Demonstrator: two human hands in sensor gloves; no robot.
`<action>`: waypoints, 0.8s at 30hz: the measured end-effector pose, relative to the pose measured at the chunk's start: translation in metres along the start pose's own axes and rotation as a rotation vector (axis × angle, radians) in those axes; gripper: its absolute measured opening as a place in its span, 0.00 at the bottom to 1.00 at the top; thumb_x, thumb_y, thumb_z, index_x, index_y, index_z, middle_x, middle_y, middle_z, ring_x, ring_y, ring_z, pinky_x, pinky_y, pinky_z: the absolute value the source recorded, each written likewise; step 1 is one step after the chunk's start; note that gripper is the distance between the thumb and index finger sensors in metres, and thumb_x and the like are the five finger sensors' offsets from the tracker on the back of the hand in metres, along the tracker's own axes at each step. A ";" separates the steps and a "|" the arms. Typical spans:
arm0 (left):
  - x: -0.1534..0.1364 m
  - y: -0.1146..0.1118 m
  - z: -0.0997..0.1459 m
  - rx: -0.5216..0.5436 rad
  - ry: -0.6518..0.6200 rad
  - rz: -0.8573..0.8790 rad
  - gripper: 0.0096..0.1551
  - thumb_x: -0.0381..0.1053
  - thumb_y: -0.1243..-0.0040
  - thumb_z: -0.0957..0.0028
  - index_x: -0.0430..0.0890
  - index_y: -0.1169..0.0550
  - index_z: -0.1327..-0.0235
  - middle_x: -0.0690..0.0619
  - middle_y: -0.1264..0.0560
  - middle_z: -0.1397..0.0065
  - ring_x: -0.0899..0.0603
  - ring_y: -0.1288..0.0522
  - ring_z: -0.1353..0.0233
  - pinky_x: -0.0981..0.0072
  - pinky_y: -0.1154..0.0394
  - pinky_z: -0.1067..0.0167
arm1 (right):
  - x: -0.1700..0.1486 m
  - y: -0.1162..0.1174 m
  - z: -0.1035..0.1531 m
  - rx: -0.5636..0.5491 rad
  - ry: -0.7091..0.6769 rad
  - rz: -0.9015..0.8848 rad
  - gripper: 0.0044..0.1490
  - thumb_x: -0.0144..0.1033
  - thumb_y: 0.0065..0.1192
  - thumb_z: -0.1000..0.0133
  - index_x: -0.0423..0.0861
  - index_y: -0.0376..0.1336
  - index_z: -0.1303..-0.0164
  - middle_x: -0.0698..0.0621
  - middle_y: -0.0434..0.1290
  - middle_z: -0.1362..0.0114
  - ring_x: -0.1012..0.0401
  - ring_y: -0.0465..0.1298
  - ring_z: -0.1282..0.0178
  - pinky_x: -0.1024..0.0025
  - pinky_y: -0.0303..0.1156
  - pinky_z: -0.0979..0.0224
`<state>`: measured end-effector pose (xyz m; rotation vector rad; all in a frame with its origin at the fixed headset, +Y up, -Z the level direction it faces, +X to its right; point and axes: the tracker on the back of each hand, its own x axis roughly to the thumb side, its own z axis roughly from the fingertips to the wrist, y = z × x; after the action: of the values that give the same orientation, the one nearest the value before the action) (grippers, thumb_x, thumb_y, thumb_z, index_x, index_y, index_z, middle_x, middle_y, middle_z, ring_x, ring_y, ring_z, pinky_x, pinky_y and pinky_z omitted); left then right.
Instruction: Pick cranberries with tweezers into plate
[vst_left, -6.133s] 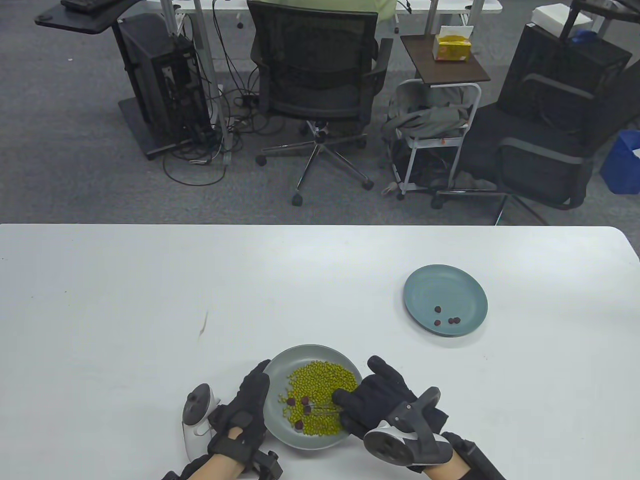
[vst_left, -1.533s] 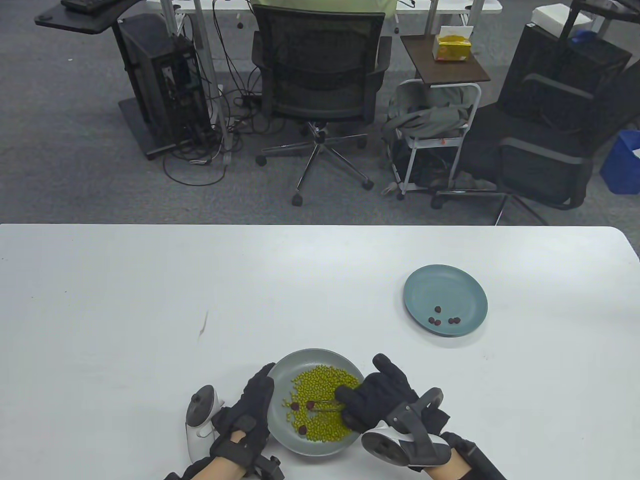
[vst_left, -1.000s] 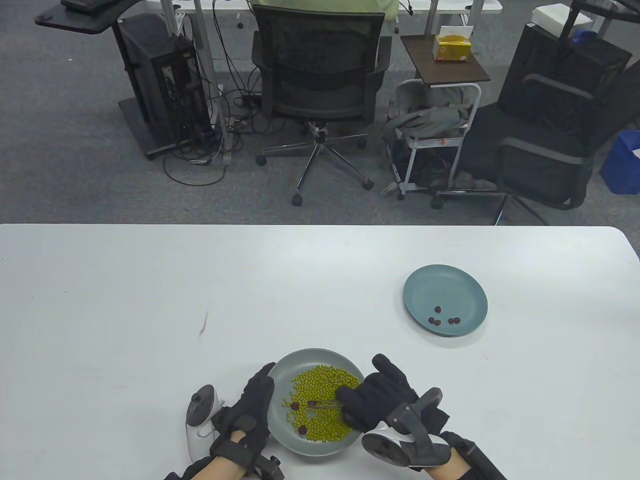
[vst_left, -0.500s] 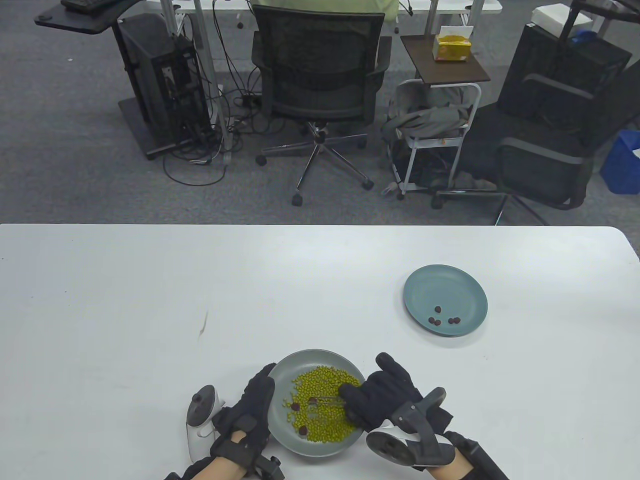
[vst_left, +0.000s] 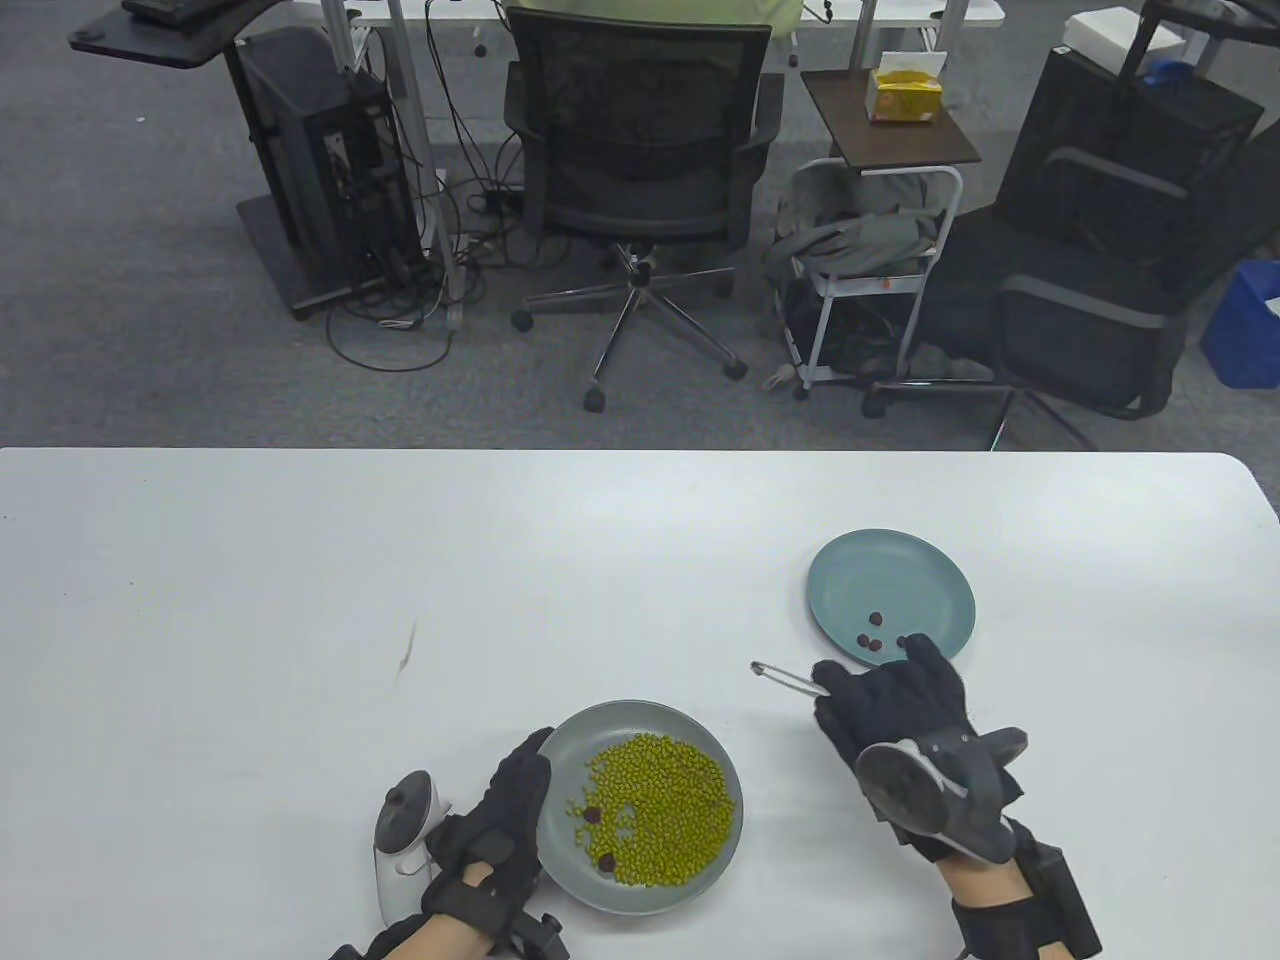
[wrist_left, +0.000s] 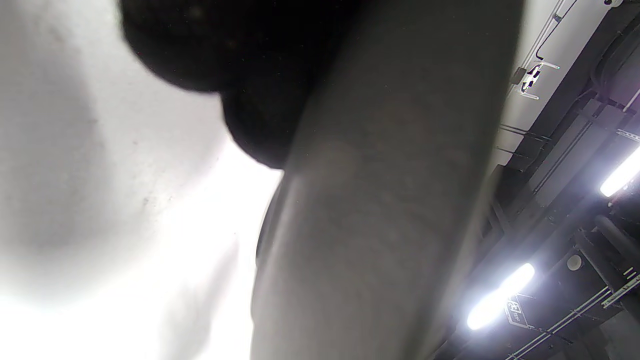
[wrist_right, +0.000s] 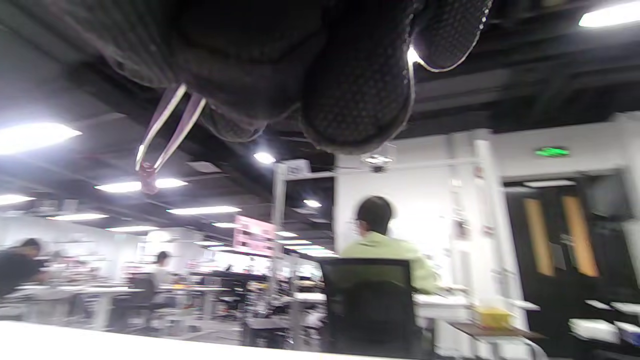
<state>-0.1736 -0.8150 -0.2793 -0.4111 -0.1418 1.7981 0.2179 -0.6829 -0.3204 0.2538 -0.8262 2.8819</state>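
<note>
We held one dark red cranberry (wrist_right: 148, 185) pinched between the tips of the metal tweezers (vst_left: 786, 679), raised above the white tabletop (vst_left: 250, 600) between the two plates. Our right hand (vst_left: 893, 712) was closed around the tweezers' handle end, the tips pointing toward the left and far side; its outstretched fingers overlapped the near rim of the blue plate (vst_left: 889, 580), which sat toward the right end of the tabletop. Four or so cranberries (vst_left: 872, 636) lay in a loose cluster on the near half of that plate, one partly hidden behind our fingers.

Near the front edge, about midway along it, sat the grey plate (vst_left: 640, 805) heaped with small green beans (vst_left: 665, 815). Two more cranberries (vst_left: 598, 836) lay at the left side of the beans. Our left hand (vst_left: 492, 835) rested against the left rim of the grey plate, fingers stretched along the rim; the left wrist view showed the glove pressed to the plate's edge, blurred. A white tracker (vst_left: 400, 830) sat at that hand's left side.

Beyond the far edge of the tabletop stood a black mesh office chair (vst_left: 640, 190), a computer tower (vst_left: 320, 160) and a small side table carrying a yellow tissue box (vst_left: 903, 90).
</note>
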 end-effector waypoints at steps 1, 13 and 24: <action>0.000 0.000 0.000 0.000 -0.001 0.000 0.37 0.63 0.56 0.42 0.50 0.47 0.26 0.47 0.32 0.30 0.44 0.13 0.59 0.63 0.16 0.67 | -0.016 0.007 -0.002 0.012 0.059 0.008 0.29 0.56 0.57 0.56 0.57 0.72 0.49 0.65 0.77 0.60 0.64 0.78 0.49 0.53 0.56 0.19; 0.001 0.001 0.000 0.008 -0.002 -0.003 0.37 0.63 0.56 0.42 0.49 0.47 0.26 0.47 0.32 0.30 0.44 0.13 0.59 0.63 0.16 0.67 | -0.087 0.064 -0.003 0.232 0.405 0.149 0.29 0.56 0.58 0.56 0.56 0.73 0.49 0.65 0.78 0.61 0.63 0.78 0.49 0.52 0.56 0.20; 0.000 0.001 0.000 0.009 0.000 -0.010 0.37 0.63 0.56 0.42 0.50 0.47 0.26 0.47 0.32 0.30 0.44 0.13 0.59 0.63 0.16 0.67 | -0.088 0.083 -0.002 0.293 0.421 0.214 0.28 0.56 0.58 0.56 0.56 0.73 0.50 0.65 0.78 0.61 0.63 0.79 0.50 0.52 0.57 0.20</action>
<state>-0.1747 -0.8148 -0.2798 -0.4038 -0.1353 1.7884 0.2892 -0.7587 -0.3816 -0.4283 -0.3762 3.0739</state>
